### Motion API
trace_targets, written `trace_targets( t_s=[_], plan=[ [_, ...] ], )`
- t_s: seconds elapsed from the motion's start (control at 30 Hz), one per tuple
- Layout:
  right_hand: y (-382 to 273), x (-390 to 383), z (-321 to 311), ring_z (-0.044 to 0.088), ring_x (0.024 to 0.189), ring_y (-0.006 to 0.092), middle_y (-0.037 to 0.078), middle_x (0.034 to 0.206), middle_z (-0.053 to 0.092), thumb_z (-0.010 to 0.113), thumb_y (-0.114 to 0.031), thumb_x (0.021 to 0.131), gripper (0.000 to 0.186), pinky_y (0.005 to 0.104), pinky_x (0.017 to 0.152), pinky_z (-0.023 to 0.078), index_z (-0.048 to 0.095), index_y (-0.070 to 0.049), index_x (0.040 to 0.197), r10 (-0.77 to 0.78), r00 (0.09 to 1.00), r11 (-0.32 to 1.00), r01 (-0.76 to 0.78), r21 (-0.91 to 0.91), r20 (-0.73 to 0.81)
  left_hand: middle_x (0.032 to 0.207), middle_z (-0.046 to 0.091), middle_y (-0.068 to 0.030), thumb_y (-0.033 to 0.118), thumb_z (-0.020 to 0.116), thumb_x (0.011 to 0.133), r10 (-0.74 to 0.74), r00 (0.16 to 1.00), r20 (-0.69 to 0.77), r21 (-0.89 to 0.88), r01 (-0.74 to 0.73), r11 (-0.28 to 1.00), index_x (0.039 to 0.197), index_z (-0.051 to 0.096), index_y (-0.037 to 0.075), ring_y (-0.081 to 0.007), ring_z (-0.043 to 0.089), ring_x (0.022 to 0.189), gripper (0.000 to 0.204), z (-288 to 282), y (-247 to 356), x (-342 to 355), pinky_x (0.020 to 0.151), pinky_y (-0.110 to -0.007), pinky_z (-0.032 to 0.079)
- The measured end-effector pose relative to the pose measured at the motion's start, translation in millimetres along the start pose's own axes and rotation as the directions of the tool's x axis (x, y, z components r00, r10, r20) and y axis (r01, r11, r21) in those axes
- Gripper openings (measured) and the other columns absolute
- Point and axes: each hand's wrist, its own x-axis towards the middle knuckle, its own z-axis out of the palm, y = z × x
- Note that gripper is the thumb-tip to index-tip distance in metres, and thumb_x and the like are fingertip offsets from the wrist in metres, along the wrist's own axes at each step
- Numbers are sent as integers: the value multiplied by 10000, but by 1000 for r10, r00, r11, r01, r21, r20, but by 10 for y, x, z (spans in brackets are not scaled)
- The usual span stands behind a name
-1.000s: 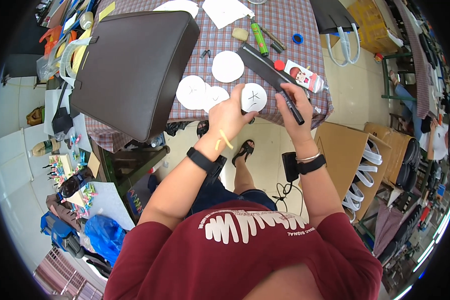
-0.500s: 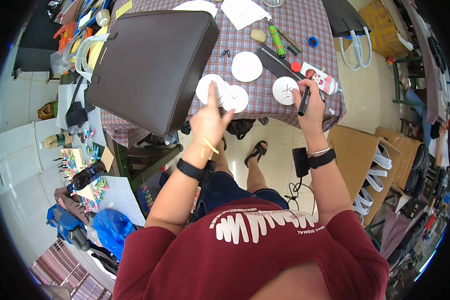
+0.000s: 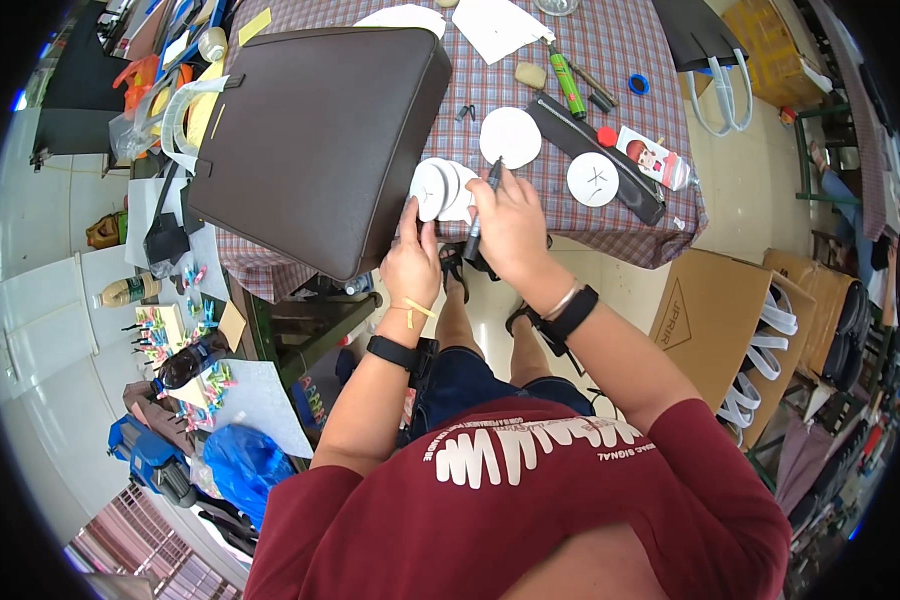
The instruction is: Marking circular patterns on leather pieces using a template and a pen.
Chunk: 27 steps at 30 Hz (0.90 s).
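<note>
Several overlapping white discs (image 3: 428, 184) are bunched on the cloth-covered surface (image 3: 566, 228), just beside the right-hand edge of the large brown bag (image 3: 315, 145). The lower rim of the nearest disc is met by the left hand (image 3: 410, 266), close to the bag; a gap is seen between forefinger and thumb, but whether the disc is pinched cannot be told. Farther right of the bag, a black pen (image 3: 474, 236) is held by the right hand (image 3: 513, 228), its fingers clamped around the barrel. The pen's upper end is brought up to the lower edge of an upper disc (image 3: 511, 135), which looks unmarked; whether contact is made cannot be told.

Well to the right of the bag, a marked disc (image 3: 592, 179) is laid partly over a black zipped strip (image 3: 644, 204). Near that strip, on its side away from the bag, a red cap (image 3: 606, 136) and a printed tube (image 3: 644, 157) are seen.

The step in hand is judged to be the sorting of the bunched discs beside the bag, with the pen kept ready. For the next move, one disc seems to need parting from the bunch and steadying by the left fingers, and a firm grip on the pen is called for.
</note>
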Motion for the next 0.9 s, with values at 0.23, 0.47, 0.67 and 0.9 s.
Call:
trace_targets(
  t_s=[0.23, 0.47, 0.67, 0.9],
  plan=[
    [-356, 160, 108, 555, 864, 337, 142, 914, 545, 557, -55, 763, 331, 426, 725, 458, 499, -114, 1083, 170, 983, 960, -181, 213, 68, 656, 613, -168, 206, 543, 827, 32, 988, 149, 11, -34, 999, 1377, 288, 158, -332, 602, 568, 607, 14, -100, -97, 515, -416, 466],
    [-26, 118, -332, 548, 940, 334, 168, 1022, 558, 490, 28, 782, 350, 390, 825, 435, 497, -65, 1120, 389, 917, 860, -328, 392, -85, 932, 585, -153, 20, 507, 841, 227, 974, -15, -150, -226, 962, 1178, 540, 85, -298, 579, 822, 346, -108, 75, -91, 723, -380, 457],
    [697, -63, -759, 562, 883, 283, 148, 993, 581, 545, -54, 817, 343, 369, 768, 440, 491, -36, 1155, 160, 940, 982, -183, -49, -302, 784, 569, -87, 305, 711, 721, 182, 977, 113, 11, -184, 983, 1219, 506, 99, -241, 590, 701, 576, -20, 401, 116, 604, -343, 476],
    [285, -216, -610, 584, 660, 165, 95, 818, 619, 637, -72, 785, 205, 269, 597, 462, 605, -40, 985, 333, 939, 752, -320, 577, 86, 796, 598, -77, 374, 732, 667, 275, 954, 120, 46, -282, 958, 1246, 482, 87, -249, 611, 712, 693, 99, 415, 101, 596, -356, 493]
  ],
)
